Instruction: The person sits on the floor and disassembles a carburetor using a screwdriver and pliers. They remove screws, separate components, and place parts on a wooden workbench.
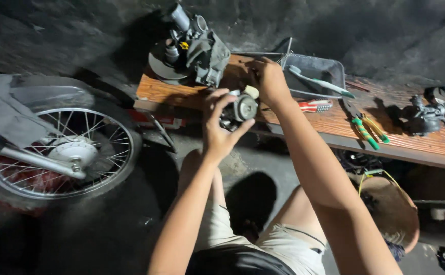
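My left hand (pixel 217 130) is clamped around the small metal part (pixel 242 108) just above the bench edge (pixel 304 133), my right hand (pixel 267 79) pinches its top, so next I'd judge careful, steady twisting.

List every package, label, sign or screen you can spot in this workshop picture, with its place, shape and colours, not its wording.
Yellow tag or sticker: small yellow patch on the dark engine part at the left end of the wooden bench; too small to tell its shape exactly.
No packages, signs or screens show.
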